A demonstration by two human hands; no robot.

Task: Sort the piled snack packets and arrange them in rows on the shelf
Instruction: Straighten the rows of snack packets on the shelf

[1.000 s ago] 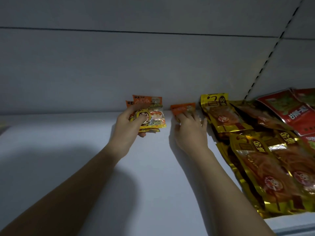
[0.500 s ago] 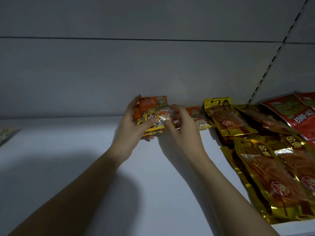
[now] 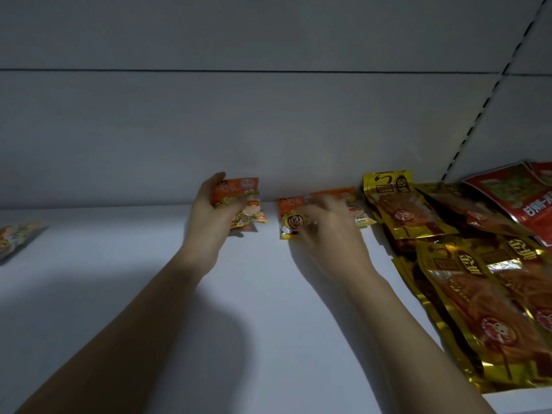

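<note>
Your left hand (image 3: 215, 216) gripped a small stack of orange snack packets (image 3: 243, 204) at the far edge of the white shelf (image 3: 134, 294), fingers curled round it and holding it against the back wall (image 3: 268, 130). Your right hand (image 3: 325, 228) lay fingers-down on a single orange packet (image 3: 291, 219) lying flat on the shelf just right of the stack; the hand was blurred, so I cannot tell whether it pinched the packet or only pressed it. Another orange packet (image 3: 355, 204) lay just beyond and right of that hand, beside the gold packets (image 3: 466, 264) that covered the right side of the shelf. Red packets (image 3: 513, 195) lay at the far right. One more packet (image 3: 18, 237) lay well apart at the left edge.
</note>
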